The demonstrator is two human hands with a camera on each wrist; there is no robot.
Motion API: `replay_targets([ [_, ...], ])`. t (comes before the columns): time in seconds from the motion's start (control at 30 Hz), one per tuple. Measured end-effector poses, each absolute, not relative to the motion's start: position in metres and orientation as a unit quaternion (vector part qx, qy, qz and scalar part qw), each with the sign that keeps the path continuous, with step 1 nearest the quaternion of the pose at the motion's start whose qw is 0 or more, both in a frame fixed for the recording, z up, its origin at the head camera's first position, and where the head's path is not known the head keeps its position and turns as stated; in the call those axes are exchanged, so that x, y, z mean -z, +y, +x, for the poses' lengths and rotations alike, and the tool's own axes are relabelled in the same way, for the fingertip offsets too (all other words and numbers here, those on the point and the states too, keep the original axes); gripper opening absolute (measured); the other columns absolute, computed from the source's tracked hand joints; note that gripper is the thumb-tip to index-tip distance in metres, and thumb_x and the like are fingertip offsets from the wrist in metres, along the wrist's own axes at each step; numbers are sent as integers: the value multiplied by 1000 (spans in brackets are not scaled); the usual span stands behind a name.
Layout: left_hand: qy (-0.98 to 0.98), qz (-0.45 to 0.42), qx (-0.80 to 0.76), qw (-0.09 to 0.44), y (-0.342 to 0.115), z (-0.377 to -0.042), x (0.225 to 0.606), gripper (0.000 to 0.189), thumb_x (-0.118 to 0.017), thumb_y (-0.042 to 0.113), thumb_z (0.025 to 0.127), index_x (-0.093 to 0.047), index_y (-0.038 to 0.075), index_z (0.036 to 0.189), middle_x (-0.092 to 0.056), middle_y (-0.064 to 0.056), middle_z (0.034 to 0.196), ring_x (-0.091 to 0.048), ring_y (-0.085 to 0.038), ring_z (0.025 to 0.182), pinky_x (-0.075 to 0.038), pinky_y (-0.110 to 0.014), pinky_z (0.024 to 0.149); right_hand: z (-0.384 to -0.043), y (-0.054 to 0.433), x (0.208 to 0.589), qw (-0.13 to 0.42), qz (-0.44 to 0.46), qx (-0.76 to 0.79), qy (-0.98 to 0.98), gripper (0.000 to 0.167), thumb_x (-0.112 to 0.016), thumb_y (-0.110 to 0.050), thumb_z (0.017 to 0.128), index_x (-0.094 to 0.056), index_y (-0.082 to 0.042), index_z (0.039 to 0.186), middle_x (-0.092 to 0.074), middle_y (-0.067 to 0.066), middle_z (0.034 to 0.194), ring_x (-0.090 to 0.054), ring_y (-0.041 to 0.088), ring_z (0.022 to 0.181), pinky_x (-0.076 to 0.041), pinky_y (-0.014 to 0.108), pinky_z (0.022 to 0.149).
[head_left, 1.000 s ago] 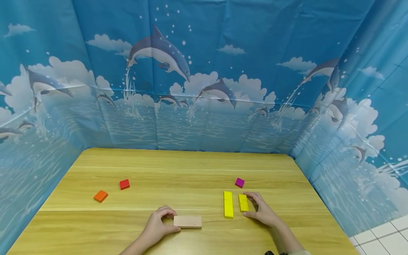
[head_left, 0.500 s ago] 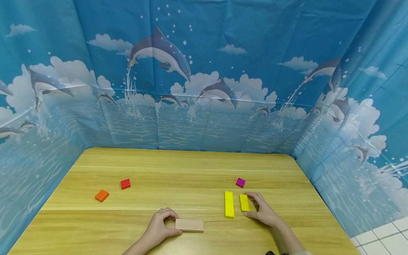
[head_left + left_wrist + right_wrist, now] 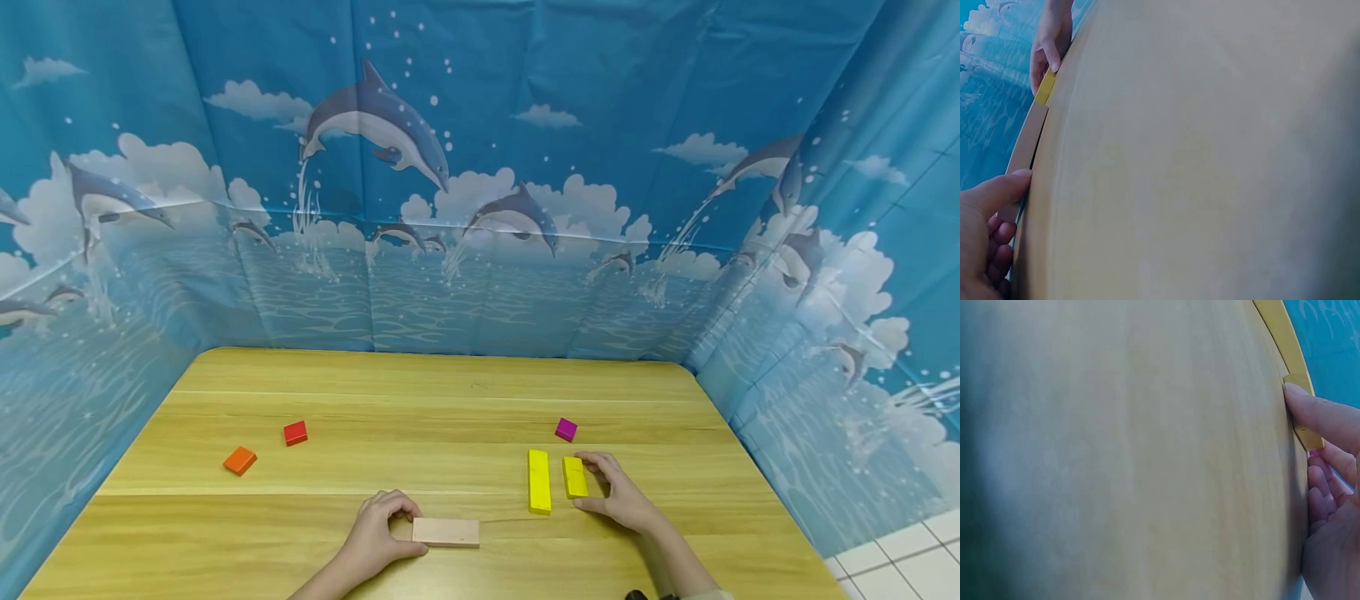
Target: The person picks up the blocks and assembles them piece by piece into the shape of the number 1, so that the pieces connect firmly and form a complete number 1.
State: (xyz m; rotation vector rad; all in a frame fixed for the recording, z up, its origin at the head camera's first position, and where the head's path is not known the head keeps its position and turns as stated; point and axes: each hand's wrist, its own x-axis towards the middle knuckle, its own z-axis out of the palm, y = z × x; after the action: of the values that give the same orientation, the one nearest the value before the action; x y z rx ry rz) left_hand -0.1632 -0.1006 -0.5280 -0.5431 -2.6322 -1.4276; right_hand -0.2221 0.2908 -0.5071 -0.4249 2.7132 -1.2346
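In the head view a plain wooden block point(image 3: 446, 532) lies crosswise near the front of the table. My left hand point(image 3: 378, 533) grips its left end between thumb and fingers; the left wrist view shows the thumb along the near side of the wooden block point(image 3: 1027, 137). To the right, my right hand point(image 3: 618, 498) pinches a short yellow block point(image 3: 574, 477) by its two ends. A longer yellow block point(image 3: 538, 482) lies just left of that one, with a narrow gap between them. The right wrist view has the thumb of my right hand point(image 3: 1335, 462) against the short yellow block point(image 3: 1307, 439).
A purple block point(image 3: 566, 430) lies beyond the yellow ones. At the left of the table point(image 3: 420, 392) are a red block point(image 3: 296, 433) and an orange block point(image 3: 240, 461). A blue dolphin-print curtain point(image 3: 480, 167) hangs behind and along both sides.
My left hand and the plain wooden block have shifted slightly toward the table's front. The right hand stays at the short yellow block, and the other blocks keep their places.
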Motion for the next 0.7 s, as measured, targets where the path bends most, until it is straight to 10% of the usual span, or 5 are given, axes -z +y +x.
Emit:
replay_targets([
  [0.7, -868, -204, 451, 44, -103, -163, 529, 37, -83, 28, 59, -58, 26, 86, -49, 22, 79, -43, -3, 79, -31, -45, 85, -223, 297, 508, 78, -144, 425, 890, 64, -73, -23, 77, -43, -7, 131, -42, 13, 126, -40, 27, 112, -36, 38, 94],
])
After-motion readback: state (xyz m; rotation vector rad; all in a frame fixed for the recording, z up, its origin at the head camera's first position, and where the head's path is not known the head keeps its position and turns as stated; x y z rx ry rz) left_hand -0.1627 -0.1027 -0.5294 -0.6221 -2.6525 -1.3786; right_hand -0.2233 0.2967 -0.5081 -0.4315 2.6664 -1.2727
